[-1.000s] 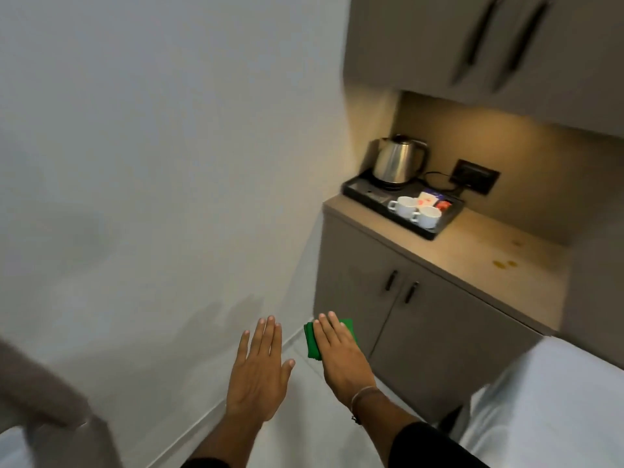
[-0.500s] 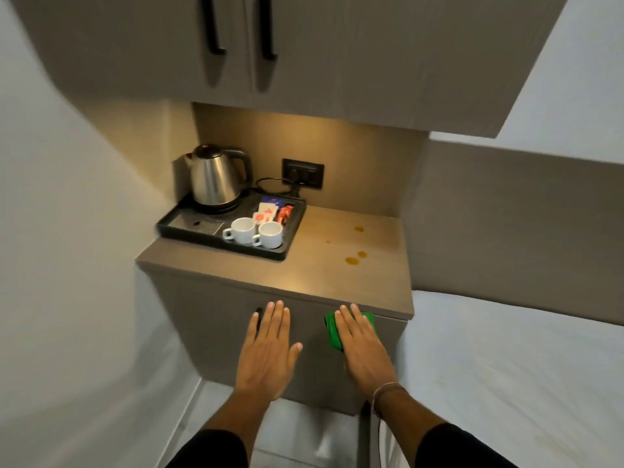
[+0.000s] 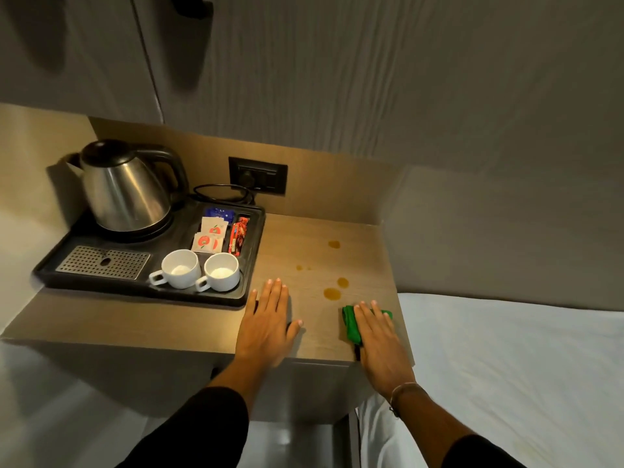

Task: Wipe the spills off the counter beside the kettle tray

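Note:
Several amber spills (image 3: pixel 332 293) dot the wooden counter (image 3: pixel 135 322) to the right of the black kettle tray (image 3: pixel 251 265). My right hand (image 3: pixel 378 342) lies flat over a folded green cloth (image 3: pixel 351 324) at the counter's front right corner, just below the nearest spill. My left hand (image 3: pixel 268 324) hovers or rests flat, fingers together, at the tray's front right corner, holding nothing. The tray carries a steel kettle (image 3: pixel 125 189), two white cups (image 3: pixel 199 273) and sachets (image 3: pixel 211 236).
A wall socket (image 3: pixel 258 175) with the kettle's cord sits behind the tray. Upper cupboard doors (image 3: pixel 304 69) hang low over the counter. A white bed (image 3: pixel 513 366) adjoins the counter's right side. Floor shows below.
The view has closed in on the counter. Both hands moved up from in front of the cabinet onto the countertop, the right one carrying the green cloth to near the spills.

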`<state>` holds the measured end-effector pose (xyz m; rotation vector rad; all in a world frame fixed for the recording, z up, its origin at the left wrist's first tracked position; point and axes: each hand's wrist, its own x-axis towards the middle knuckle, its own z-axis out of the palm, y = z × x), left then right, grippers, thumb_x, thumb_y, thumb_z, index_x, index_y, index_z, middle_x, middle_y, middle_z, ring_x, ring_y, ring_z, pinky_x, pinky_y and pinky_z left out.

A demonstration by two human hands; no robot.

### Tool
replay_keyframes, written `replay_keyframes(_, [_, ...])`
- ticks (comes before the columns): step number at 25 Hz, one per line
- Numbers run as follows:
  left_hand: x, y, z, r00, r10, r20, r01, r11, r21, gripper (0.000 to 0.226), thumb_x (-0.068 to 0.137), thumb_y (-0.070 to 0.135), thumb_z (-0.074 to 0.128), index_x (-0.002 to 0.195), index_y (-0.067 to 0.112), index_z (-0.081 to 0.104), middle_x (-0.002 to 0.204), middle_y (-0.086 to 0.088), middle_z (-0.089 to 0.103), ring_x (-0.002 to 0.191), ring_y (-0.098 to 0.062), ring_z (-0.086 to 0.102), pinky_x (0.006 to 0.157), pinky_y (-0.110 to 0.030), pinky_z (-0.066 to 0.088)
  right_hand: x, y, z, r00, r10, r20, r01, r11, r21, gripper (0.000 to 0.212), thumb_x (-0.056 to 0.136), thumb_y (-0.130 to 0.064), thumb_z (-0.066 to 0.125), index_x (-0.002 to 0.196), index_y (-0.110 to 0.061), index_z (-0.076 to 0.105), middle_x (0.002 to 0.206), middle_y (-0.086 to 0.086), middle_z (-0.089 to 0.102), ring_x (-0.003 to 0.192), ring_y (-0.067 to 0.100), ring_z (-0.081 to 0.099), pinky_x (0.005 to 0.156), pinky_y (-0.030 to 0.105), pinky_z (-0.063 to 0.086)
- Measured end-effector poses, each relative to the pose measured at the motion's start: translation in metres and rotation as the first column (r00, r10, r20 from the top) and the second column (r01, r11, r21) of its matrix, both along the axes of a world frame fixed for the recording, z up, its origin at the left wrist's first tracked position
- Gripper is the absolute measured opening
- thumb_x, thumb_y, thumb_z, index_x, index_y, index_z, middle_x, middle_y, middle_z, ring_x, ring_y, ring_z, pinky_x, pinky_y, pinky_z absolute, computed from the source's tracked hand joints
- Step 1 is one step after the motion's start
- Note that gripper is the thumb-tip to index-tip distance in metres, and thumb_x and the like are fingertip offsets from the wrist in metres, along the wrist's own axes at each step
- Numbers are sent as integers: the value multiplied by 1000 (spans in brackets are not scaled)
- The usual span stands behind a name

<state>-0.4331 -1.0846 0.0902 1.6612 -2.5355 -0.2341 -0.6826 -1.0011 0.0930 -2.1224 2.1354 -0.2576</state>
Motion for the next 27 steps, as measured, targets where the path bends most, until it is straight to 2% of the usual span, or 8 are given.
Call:
replay_keyframes(5, [-2,-17,-18,993,-7,-117,15,998,64,86,104,66,32,164,11,4,176,-10,1,160,-26,-6,130,-53,0,-14,-26,-3,997,79,-25,-77,995,60,77,100,-24,55,164,-25,11,173,-1,9,160,22,-1,130,53,5])
replay_keyframes(10, [-1,-17,-34,990,24,-141,-19,999,37,85,101,69,23,165,17,2,176,-4,-1,159,-19,-11,130,-55,-2,-50,-4,-17,955,295,8,-295,953,75,89,97,-18,47,160,-42,-11,172,-14,-8,159,12,-12,129,45,-7])
replay_keyframes(12, [-1,-18,-40,988,35,-151,-30,999,36,85,101,71,22,165,20,-1,176,-1,-5,158,-16,-16,129,-53,-5,-73,-16,-16,940,340,36,-341,939,44,89,92,-14,49,163,-36,0,173,-11,2,159,13,-8,129,48,1])
replay_keyframes(15, [-3,-17,-42,988,32,-154,-28,999,27,84,101,71,21,165,21,-2,175,1,-6,158,-15,-16,129,-52,-6,-61,-72,-1,966,235,108,-240,970,37,76,97,-6,49,163,-24,16,172,-4,11,160,20,2,130,53,4])
replay_keyframes(18, [-2,-18,-44,986,41,-159,-40,999,8,84,101,72,22,165,21,0,175,0,-3,158,-15,-14,129,-52,-2,-30,-80,-4,933,333,134,-342,938,50,77,98,-8,47,162,-31,11,172,-8,7,160,17,-1,130,50,-1])
replay_keyframes(21, [-1,-18,-47,985,45,-170,-40,999,29,84,102,73,22,165,22,0,176,1,-3,158,-14,-14,130,-52,0,-68,-52,-14,865,487,123,-496,867,50,80,96,-13,44,163,-38,8,173,-16,5,160,11,-1,129,46,-1])
replay_keyframes(24, [-1,-18,-46,984,45,-172,-40,999,31,84,101,74,22,165,23,1,175,1,-2,159,-16,-11,130,-54,2,-76,-90,-6,913,387,131,-392,920,17,72,96,-8,43,162,-26,21,172,-6,16,160,20,9,129,54,7])
replay_keyframes(27, [-1,-18,-41,986,40,-163,-36,999,26,86,100,73,22,165,20,3,175,-1,-1,159,-17,-9,130,-53,1,-16,-118,5,943,280,180,-292,955,45,71,99,-2,48,161,-22,23,170,-3,17,160,21,8,129,54,5])
